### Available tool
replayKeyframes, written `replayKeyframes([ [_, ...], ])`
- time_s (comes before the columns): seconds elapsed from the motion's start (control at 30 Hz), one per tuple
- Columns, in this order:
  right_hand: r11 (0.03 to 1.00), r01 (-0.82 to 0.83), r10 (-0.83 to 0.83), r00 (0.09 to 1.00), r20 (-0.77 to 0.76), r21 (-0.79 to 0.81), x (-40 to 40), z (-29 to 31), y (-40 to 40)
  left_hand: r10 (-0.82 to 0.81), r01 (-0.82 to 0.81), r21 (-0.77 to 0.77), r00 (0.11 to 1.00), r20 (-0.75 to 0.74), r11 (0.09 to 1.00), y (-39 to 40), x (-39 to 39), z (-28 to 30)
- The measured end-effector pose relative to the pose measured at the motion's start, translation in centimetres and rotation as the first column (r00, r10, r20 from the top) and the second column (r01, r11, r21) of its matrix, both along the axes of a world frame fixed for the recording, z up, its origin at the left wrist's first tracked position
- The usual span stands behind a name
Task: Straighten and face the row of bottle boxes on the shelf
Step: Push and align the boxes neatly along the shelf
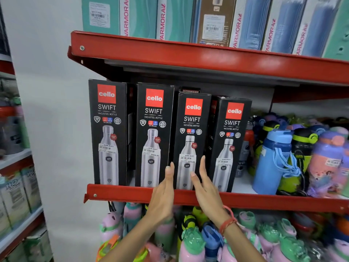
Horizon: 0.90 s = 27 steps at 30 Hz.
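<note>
Several black bottle boxes stand in a row on the red shelf (pixel 120 191), printed fronts facing me. The first box (pixel 108 129) and second box (pixel 154 133) are taller than the third box (pixel 190 137) and fourth box (pixel 229 140). My left hand (pixel 164 193) is flat, fingers up, near the lower left edge of the third box. My right hand (pixel 204 188), with a red thread on the wrist, is flat in front of the gap between the third and fourth boxes. Neither hand grips a box. More boxes hide behind the row.
Loose coloured bottles crowd the shelf to the right, led by a blue bottle (pixel 273 159). Teal and blue boxes (pixel 170 17) fill the shelf above. Pink and green bottles (pixel 190 241) sit below. A white wall (pixel 52 110) is at the left, with another shelving unit beyond it.
</note>
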State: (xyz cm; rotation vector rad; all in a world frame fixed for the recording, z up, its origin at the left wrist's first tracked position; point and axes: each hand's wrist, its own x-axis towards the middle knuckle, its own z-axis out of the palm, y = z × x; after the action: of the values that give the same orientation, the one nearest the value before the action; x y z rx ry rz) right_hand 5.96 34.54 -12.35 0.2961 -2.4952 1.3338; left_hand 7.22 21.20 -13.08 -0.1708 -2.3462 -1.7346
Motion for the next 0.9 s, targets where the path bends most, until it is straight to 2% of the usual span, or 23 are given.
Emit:
replayKeyframes([
  [0.1, 1.0, -0.008, 0.008, 1.0, -0.002, 0.004, -0.1, -0.2, 0.3, -0.026, 0.026, -0.026, 1.0, 0.0, 0.999, -0.4, 0.2, 0.3],
  [0.17, 1.0, 0.013, -0.013, 0.999, -0.035, -0.012, 0.1, -0.1, 0.6, 0.024, -0.031, -0.087, 0.997, -0.077, 0.996, -0.3, 0.8, 0.4],
  [0.23, 0.985, 0.135, -0.152, 0.974, -0.166, -0.105, 0.3, -0.3, 1.4, 0.151, -0.194, -0.145, 0.952, -0.265, 0.97, 0.5, 1.6, 0.6],
  [0.27, 0.96, 0.219, -0.259, 0.932, -0.253, -0.176, 0.5, -0.4, 2.0, 0.178, -0.236, -0.129, 0.918, -0.355, 0.963, 1.1, 2.1, 0.8],
  [0.33, 0.881, 0.352, -0.452, 0.823, -0.343, -0.317, 0.4, -0.2, 3.6, 0.091, -0.149, -0.104, 0.9, -0.427, 0.983, 2.8, 2.4, 1.1],
  [0.4, 0.845, 0.411, -0.515, 0.798, -0.314, -0.341, -0.5, -0.2, 5.5, -0.092, 0.044, -0.154, 0.942, -0.323, 0.987, 4.6, 2.3, 1.4],
  [0.43, 0.86, 0.412, -0.491, 0.83, -0.264, -0.302, -0.9, -0.3, 6.4, -0.168, 0.128, -0.179, 0.957, -0.235, 0.976, 5.5, 2.1, 1.4],
  [0.53, 0.955, 0.188, -0.225, 0.963, -0.148, -0.232, -1.7, -0.7, 7.5, -0.264, 0.25, -0.168, 0.962, -0.068, 0.953, 7.6, 1.2, 1.1],
  [0.6, 0.969, 0.1, -0.124, 0.988, -0.096, -0.224, -1.7, -1.0, 7.5, -0.266, 0.26, -0.132, 0.963, -0.034, 0.957, 8.2, 0.8, 0.9],
  [0.77, 0.983, 0.123, -0.131, 0.99, -0.048, -0.138, -1.2, -1.2, 7.3, -0.236, 0.231, -0.116, 0.971, -0.034, 0.966, 8.0, 0.6, 0.7],
  [0.9, 0.984, 0.127, -0.135, 0.989, -0.055, -0.128, -1.0, -1.0, 7.2, -0.239, 0.232, -0.126, 0.97, -0.044, 0.964, 8.1, 0.7, 1.2],
])
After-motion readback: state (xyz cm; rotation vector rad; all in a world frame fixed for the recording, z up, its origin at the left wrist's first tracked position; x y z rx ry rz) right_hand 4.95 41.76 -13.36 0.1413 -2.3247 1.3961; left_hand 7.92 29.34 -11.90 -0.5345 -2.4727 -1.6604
